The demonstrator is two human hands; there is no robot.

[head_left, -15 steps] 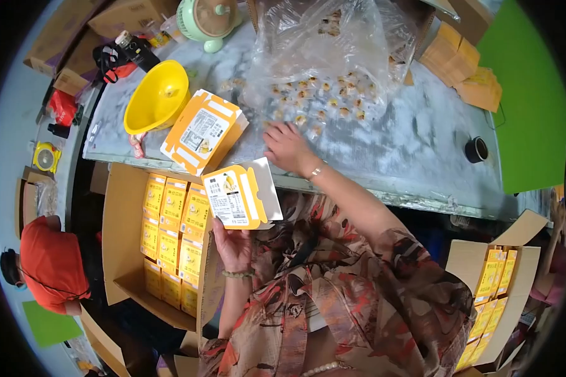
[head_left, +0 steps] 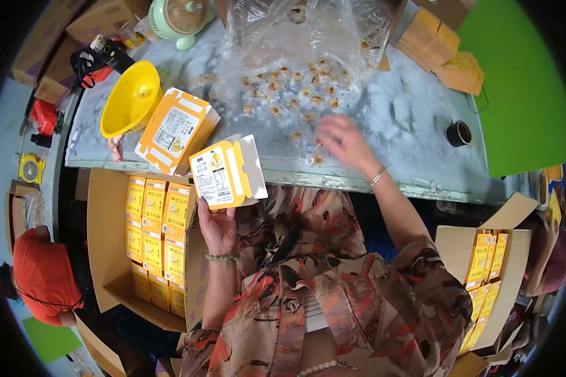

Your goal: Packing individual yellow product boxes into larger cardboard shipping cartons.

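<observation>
My left hand (head_left: pixel 217 227) grips the lower edge of a small yellow-and-white carton (head_left: pixel 215 177), held at the table's near edge. The carton's white flap stands out on its right side. Over the table, my right hand (head_left: pixel 344 139) is blurred, and whether anything is between its fingers does not show. Just left of it lie several small clear-wrapped pieces (head_left: pixel 275 110) with brown-yellow centres. A large clear plastic bag (head_left: pixel 283 41) spreads behind them, with more pieces in and under it. A pile of orange-and-white cartons (head_left: pixel 177 131) lies left of the carton in my hand.
A yellow bowl (head_left: pixel 131 100) and a green fan (head_left: pixel 179 22) stand on the left of the table. Below sits a cardboard box (head_left: pixel 107 232) of yellow cartons; another box (head_left: pixel 516 251) is at right. A black ring-shaped object (head_left: pixel 458 133) lies at right. A co-worker in orange (head_left: pixel 44 273) is at left.
My right hand has moved right and a little nearer across the wrapped pieces. Two loose pieces now show left of it. The left hand still holds the carton; the whole view has shifted slightly.
</observation>
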